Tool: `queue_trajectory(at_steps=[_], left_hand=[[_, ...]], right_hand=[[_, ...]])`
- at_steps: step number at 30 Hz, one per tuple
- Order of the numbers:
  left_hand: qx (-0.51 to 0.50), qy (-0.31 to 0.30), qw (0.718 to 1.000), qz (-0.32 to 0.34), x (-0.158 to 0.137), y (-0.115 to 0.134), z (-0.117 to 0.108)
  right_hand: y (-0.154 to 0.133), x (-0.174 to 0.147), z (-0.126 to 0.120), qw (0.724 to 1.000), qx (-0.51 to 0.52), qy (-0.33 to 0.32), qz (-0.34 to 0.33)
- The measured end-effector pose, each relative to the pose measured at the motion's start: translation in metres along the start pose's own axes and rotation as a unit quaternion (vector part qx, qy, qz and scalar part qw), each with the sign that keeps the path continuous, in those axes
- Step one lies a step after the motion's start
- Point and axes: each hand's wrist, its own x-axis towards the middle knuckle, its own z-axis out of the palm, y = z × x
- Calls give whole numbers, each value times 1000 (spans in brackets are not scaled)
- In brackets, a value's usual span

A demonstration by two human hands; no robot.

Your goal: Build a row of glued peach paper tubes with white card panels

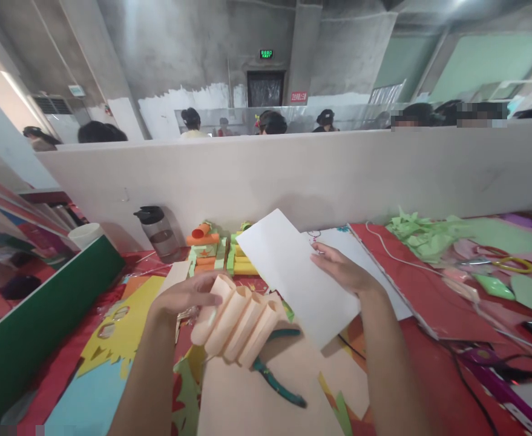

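Peach paper forms the four joined tubes (pixel 241 321) in the left hand (pixel 188 295), which pinches the leftmost tube near its upper end between thumb and fingers; the row extends toward four o'clock from that grip. The right hand (pixel 338 266) grasps one white sheet (pixel 293 272) by its right edge, the sheet spreading toward nine o'clock from the fingers.

Seen from the tubes, one teal-handled tool (pixel 277 384) lies at four o'clock, two handles showing, its head hidden, upon a peach sheet (pixel 233 399) reaching to six. Two paper-roll constructions stand toward twelve, an orange-and-green stack (pixel 206 239) and a yellow-and-green stack (pixel 245 267). One dark-lidded bottle (pixel 160 235) is at eleven, one white cup (pixel 85 235) at ten, one cut yellow sheet (pixel 132 315) at nine, one blue sheet (pixel 88 396) at eight. At two sits one heap of pale green scraps (pixel 422 236); beyond it, one pair of scissors (pixel 526 264).
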Motion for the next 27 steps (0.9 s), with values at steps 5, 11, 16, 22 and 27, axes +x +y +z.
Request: queue_trajectory(at_steps=[5,11,16,22,27], left_hand=[[3,29,998,51,-2,-5,-3],[10,101,993,60,14,-6,8],[54,153,983,85,29,-3,16],[115,82,990,27,9,-8,-2],[242,63,964,-85,-4,-2,-9]], right_hand=[[-4,-1,3,998,7,39,38],[-16,-4,10,999,30,-43,16],[-12,-2,8,1000,16,-16,15],[-5,1,4,999,-23,32,19],[-5,3,8,999,21,16,22]])
